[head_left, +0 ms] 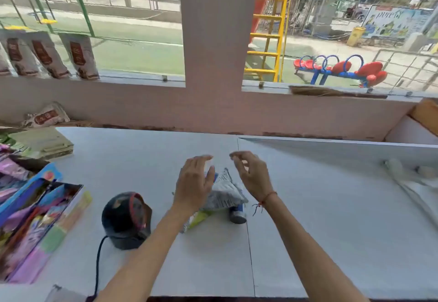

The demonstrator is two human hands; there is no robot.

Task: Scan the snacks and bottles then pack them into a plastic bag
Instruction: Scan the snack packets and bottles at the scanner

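Hovering over the middle of the frame, both hands are empty: the left hand (195, 184) is spread flat with fingers apart, the right hand (252, 174) loosely curled with thumb and fingertips near each other but pinching nothing that I can make out. Directly beneath and between them lies the pile of snack packets (224, 195) on the white surface (331, 218), its long axis running from lower left to upper right of the frame. The left hand overlaps the pile's near-left edge and looks the nearer (the right sits just off its upper right corner). A small bottle (237, 215) seems to lie at the pile's lower right, though blur makes that uncertain. Left of the pile, near it, stands the dark scanner (126, 218); further left are open boxes of goods (35, 218). No plastic bag is clearly visible.
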